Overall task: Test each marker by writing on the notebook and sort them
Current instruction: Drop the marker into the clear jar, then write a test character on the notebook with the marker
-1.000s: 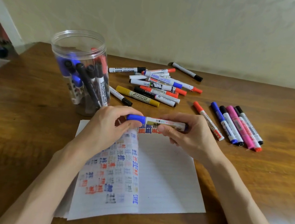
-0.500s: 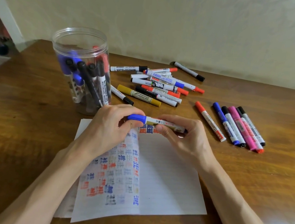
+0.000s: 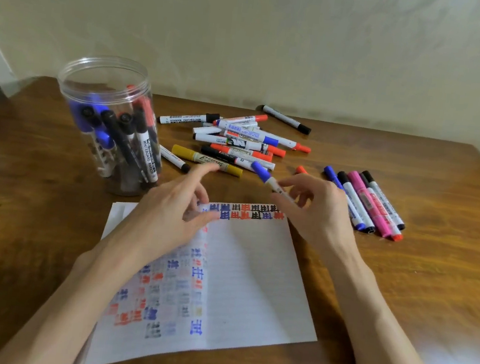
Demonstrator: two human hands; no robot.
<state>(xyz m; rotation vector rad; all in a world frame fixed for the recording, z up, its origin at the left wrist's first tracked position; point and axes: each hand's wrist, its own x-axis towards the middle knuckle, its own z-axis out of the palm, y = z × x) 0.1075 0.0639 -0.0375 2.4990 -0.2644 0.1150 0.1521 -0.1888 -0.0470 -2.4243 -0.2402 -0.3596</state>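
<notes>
your right hand [image 3: 316, 212] pinches a blue-capped marker [image 3: 265, 176] by its white barrel. that grip is clamped on the marker, thumb and fingertips curled round it. the cap is on and points far-left, and the other end is hidden among your fingers. the marker is held tilted just above the far edge of the notebook [image 3: 251, 280].

your left hand [image 3: 172, 209] holds nothing. its grip is apart, the fingers loose and spread and the index finger stretched toward the far side. it sits over the notebook's far-left corner, but whether it touches the paper cannot be told.

the notebook lies open on the wooden worktop [image 3: 417, 279], near the middle. a band of blue, red and black test marks [image 3: 247, 211] runs along its far edge, and fainter marks cover the left page.

at far left a clear plastic jar [image 3: 109, 75] stands upright with its mouth open, and blue, black and red markers lean inside. a loose pile of markers [image 3: 238, 139] lies at far middle. a yellow marker [image 3: 202, 158] lies on the pile's near side, just beyond your left index fingertip. just right of your right hand is a row of markers [image 3: 372, 201] laid side by side, with blue, black and pink caps pointing far.
</notes>
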